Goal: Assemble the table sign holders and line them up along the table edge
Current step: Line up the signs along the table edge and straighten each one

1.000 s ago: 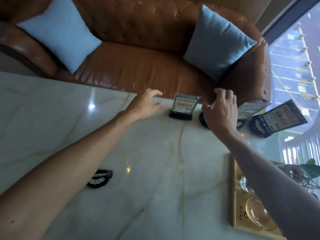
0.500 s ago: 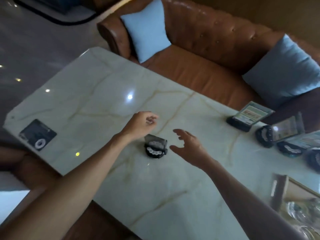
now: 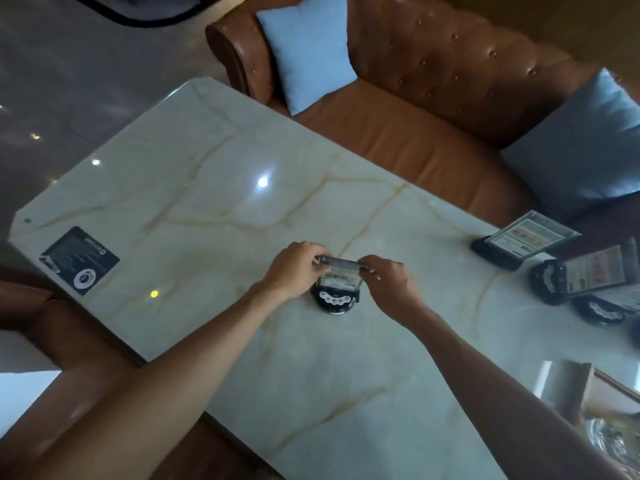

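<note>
In the middle of the marble table (image 3: 214, 188) stands a black round sign base (image 3: 335, 299) with a clear sign panel (image 3: 341, 270) upright in it. My left hand (image 3: 294, 268) pinches the panel's top left corner and my right hand (image 3: 389, 282) pinches its top right corner. Whether the panel is fully seated in the base is hidden by my fingers. Along the far right edge stand three assembled sign holders: one on a rectangular base (image 3: 519, 239), one on a round base (image 3: 585, 275), and a third (image 3: 602, 308) partly cut off.
A dark printed card (image 3: 80, 259) lies flat at the table's left corner. A brown leather sofa (image 3: 415, 109) with two light blue cushions (image 3: 306, 50) runs behind the table. A gold tray with glassware (image 3: 609, 420) sits at the lower right.
Both hands closed in on the sign panel over the black base; half a second ago the right hand was open beside it. Earlier both hands were at the far edge by the lined-up holders.
</note>
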A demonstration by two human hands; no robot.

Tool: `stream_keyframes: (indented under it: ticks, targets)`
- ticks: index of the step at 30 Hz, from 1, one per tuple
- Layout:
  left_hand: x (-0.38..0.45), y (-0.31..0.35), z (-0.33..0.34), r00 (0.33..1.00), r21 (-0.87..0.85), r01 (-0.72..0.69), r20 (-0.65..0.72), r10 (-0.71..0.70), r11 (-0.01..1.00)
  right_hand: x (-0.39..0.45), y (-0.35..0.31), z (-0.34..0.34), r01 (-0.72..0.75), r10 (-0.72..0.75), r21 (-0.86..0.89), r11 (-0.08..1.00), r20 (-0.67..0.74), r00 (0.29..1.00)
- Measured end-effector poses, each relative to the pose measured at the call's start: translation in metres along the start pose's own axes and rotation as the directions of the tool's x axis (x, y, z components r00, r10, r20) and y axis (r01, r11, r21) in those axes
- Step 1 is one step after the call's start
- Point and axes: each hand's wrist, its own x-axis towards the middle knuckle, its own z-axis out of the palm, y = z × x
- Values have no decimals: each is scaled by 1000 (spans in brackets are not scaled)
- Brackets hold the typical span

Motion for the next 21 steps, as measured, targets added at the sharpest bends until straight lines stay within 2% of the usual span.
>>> stream_keyframes:
  ticks: [3, 7, 15, 21]
  targets:
    - [31, 26, 4, 998, -15, -63, -12, 63, 998, 19, 21, -24, -28, 31, 53, 998, -59, 998]
    - [86, 68, 14, 991, -7, -130, -31, 130, 992, 45, 52, -68, -76, 81, 37, 996, -162, 984]
    - [182, 143, 64, 970, -63, -235, -80, 230, 970, 80, 123, -133, -121, 133, 55, 991, -376, 917]
    - [226, 172, 96, 968, -73, -250, -39, 247, 966, 99, 164, -155, -192, 202, 65, 979, -386, 900]
